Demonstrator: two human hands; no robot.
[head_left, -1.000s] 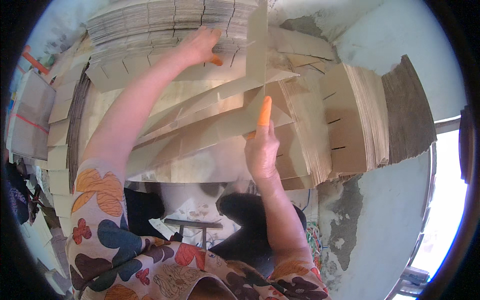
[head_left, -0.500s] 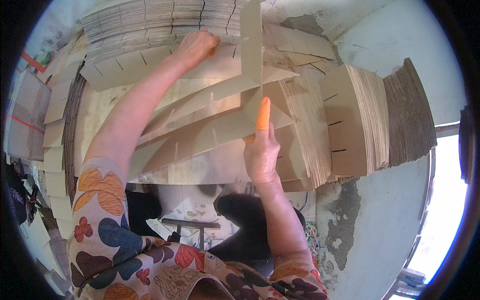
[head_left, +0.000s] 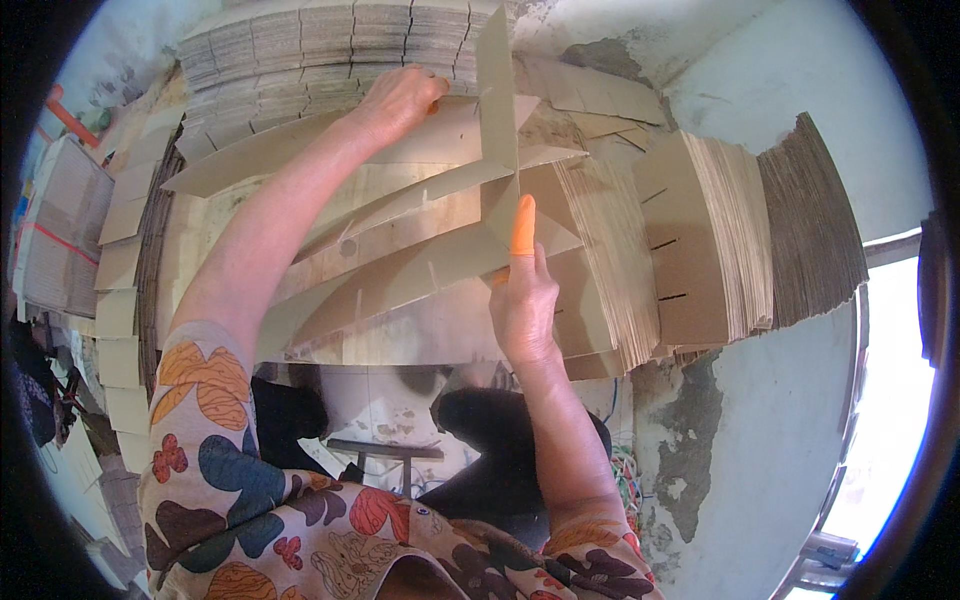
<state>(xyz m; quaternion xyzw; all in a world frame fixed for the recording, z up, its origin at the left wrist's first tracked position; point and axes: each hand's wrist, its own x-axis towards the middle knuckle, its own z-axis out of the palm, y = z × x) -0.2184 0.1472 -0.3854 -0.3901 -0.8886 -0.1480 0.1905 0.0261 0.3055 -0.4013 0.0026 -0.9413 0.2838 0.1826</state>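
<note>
My right hand [head_left: 527,305], with orange finger covers on its thumb and another finger, grips an upright cardboard cross strip [head_left: 497,90]. Two long cardboard strips with slots cross that piece: a farther strip [head_left: 400,197] and a nearer strip [head_left: 400,280], both slanting down to the left. At the back, my left hand [head_left: 405,98] is closed on the upper edge of another long cardboard strip [head_left: 310,140], which stands just in front of the stacked strips. Its fingertips are partly hidden. The three long strips are apart from one another on their left side.
Piled slotted cardboard [head_left: 330,45] lines the back of the wooden table [head_left: 225,215]. Stacks of cardboard pieces [head_left: 700,235] stand on the right, and more overlapping pieces [head_left: 118,265] on the left. A small metal-framed stool [head_left: 385,450] is below, between dark-clothed knees.
My left hand has drawn a long strip away from the back stack, shifting slightly right with it. The right hand keeps its grip on the cross strip, nearly in place.
</note>
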